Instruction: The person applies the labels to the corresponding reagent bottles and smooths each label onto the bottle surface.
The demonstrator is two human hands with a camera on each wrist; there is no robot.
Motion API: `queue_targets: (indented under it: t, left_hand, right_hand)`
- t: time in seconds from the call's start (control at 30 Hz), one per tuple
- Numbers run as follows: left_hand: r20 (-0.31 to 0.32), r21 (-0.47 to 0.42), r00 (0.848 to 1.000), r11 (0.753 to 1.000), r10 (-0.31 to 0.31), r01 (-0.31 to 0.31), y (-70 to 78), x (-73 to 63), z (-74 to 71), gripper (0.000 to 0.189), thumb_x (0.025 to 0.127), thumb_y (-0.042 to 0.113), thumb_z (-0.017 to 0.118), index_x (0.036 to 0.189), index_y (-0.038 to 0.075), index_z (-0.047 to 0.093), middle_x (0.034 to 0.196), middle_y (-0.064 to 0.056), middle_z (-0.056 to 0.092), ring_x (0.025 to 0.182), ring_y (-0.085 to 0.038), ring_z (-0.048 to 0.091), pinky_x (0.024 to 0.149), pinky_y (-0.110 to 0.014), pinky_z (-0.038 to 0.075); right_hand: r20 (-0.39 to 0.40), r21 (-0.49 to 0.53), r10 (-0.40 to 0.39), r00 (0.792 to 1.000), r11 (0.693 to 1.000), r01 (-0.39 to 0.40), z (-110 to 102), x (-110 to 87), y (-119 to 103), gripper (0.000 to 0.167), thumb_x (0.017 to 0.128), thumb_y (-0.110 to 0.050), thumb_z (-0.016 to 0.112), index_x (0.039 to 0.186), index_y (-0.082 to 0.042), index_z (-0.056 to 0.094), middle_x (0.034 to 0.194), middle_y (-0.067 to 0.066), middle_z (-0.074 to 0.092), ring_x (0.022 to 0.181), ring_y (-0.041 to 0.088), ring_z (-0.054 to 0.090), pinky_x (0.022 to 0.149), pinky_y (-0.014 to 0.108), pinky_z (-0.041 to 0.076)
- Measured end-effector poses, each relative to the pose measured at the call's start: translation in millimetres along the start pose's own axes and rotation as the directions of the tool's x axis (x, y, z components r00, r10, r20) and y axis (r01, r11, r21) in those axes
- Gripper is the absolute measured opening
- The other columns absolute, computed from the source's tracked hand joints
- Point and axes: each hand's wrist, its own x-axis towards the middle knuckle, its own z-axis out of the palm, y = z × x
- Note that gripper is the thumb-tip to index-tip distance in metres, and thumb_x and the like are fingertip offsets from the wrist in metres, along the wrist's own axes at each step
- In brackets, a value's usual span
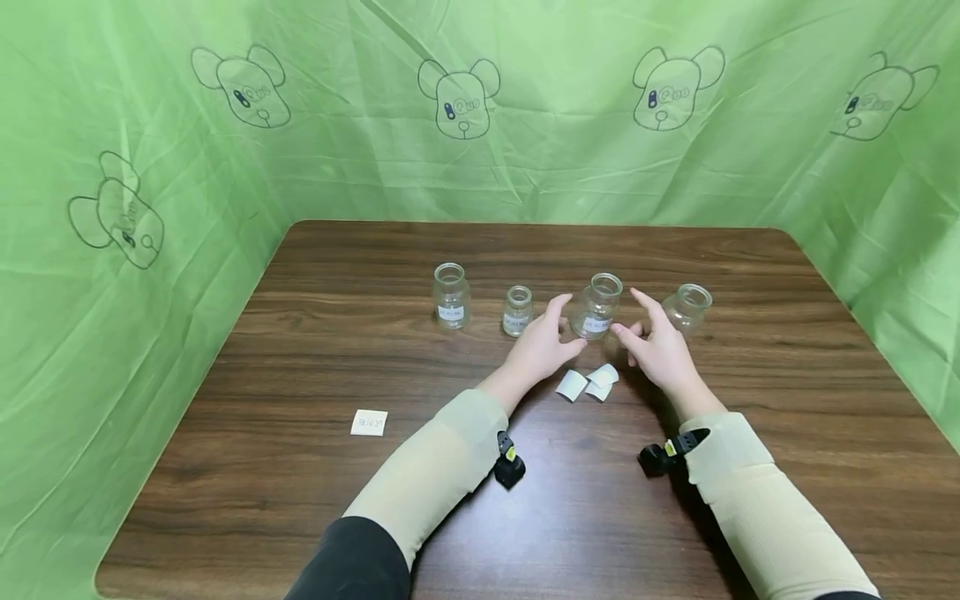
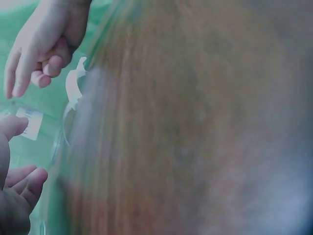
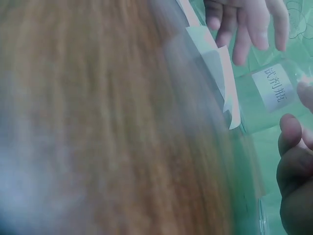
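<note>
A clear glass jar (image 1: 597, 307) with a white handwritten label (image 3: 273, 88) on its front stands upright between the two hands. On its left side is my left hand (image 1: 542, 343), thumb and index finger spread beside the glass. My right hand (image 1: 663, 350) is at the other side, index finger extended and other fingers partly bent. Neither hand grips the jar; whether a fingertip grazes it I cannot tell. Several curled white paper pieces (image 1: 572, 386) lie on the table just in front of the jar, between the wrists.
Left of the hands stand a small labelled jar (image 1: 517, 312) and a larger labelled jar (image 1: 451, 297). Another glass jar (image 1: 687, 305) is partly hidden behind the right hand. A white paper slip with writing (image 1: 369, 422) lies on the wooden table (image 1: 285, 358), left of the left forearm.
</note>
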Motion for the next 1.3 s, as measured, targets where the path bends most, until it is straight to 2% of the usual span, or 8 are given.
queue_targets:
  t: [0.17,0.27,0.5,0.7,0.93,1.13,1.3]
  left_hand:
    - [0.024,-0.044,0.999,0.999,-0.027,0.028,-1.1,-10.7,-6.0,0.072,0.085,0.029,0.069,0.143,0.018,0.027,0.115,-0.011,0.063,0.097,-0.020,0.063,0.080,-0.033,0.050]
    - [0.058,-0.058,0.998,0.998,-0.014,0.017,-2.1,-14.7,-10.8,0.070,0.085,0.031,0.068,0.142,0.020,0.030,0.114,-0.010,0.064,0.092,-0.017,0.063,0.079,-0.032,0.049]
    - [0.124,-0.071,0.992,0.997,0.002,0.007,-9.4,-23.0,-25.0,0.068,0.085,0.033,0.069,0.142,0.024,0.032,0.114,-0.005,0.064,0.093,-0.013,0.062,0.082,-0.030,0.048]
    - [0.120,-0.085,0.993,0.996,0.018,-0.008,-17.6,-28.4,-36.9,0.066,0.085,0.032,0.068,0.141,0.022,0.034,0.113,-0.006,0.065,0.091,-0.013,0.062,0.081,-0.031,0.048]
    - [0.100,-0.083,0.995,0.997,0.011,-0.003,-31.0,-35.7,-50.7,0.064,0.086,0.031,0.068,0.140,0.018,0.036,0.110,-0.006,0.066,0.084,-0.011,0.063,0.077,-0.029,0.049]
    - [0.102,-0.086,0.994,0.996,0.034,-0.025,-45.4,-44.0,-65.9,0.059,0.086,0.029,0.068,0.137,0.017,0.039,0.110,-0.006,0.066,0.085,-0.011,0.062,0.077,-0.029,0.049]
    - [0.084,-0.095,0.996,0.995,0.029,-0.021,-56.4,-47.5,-77.7,0.054,0.086,0.027,0.068,0.133,0.017,0.045,0.109,-0.006,0.066,0.086,-0.012,0.062,0.079,-0.030,0.049]
  right_hand:
    - [-0.005,0.012,0.008,1.000,1.000,-0.008,-2,-5.4,2,0.066,0.090,-0.038,0.061,0.144,-0.015,0.031,0.072,0.013,0.062,0.046,0.017,0.056,0.056,0.027,0.045]
    - [-0.005,0.022,0.012,1.000,1.000,-0.012,-4,-9.0,2,0.064,0.090,-0.038,0.060,0.143,-0.013,0.032,0.071,0.014,0.060,0.046,0.018,0.055,0.056,0.026,0.044]
    - [0.006,0.015,0.004,1.000,1.000,-0.004,-7,-17.2,1,0.059,0.091,-0.034,0.060,0.139,-0.008,0.038,0.068,0.007,0.057,0.047,0.017,0.055,0.057,0.026,0.045]
    - [0.020,0.012,-0.011,1.000,1.000,0.011,-10,-22.5,4,0.055,0.091,-0.034,0.060,0.136,-0.007,0.042,0.067,0.005,0.055,0.048,0.016,0.054,0.051,0.027,0.044]
    - [0.022,0.019,-0.004,1.000,1.000,0.004,-10,-26.2,7,0.051,0.090,-0.034,0.061,0.130,-0.006,0.046,0.067,0.006,0.055,0.048,0.018,0.054,0.042,0.028,0.037]
    - [0.024,-0.008,-0.025,0.999,1.000,0.025,-13,-27.8,9,0.046,0.090,-0.033,0.062,0.126,-0.005,0.051,0.066,0.006,0.056,0.046,0.016,0.053,0.042,0.027,0.036]
    - [0.026,-0.012,-0.040,0.999,0.999,0.040,-13,-27.4,9,0.042,0.090,-0.030,0.064,0.121,-0.004,0.054,0.068,0.007,0.057,0.046,0.014,0.054,0.043,0.026,0.037]
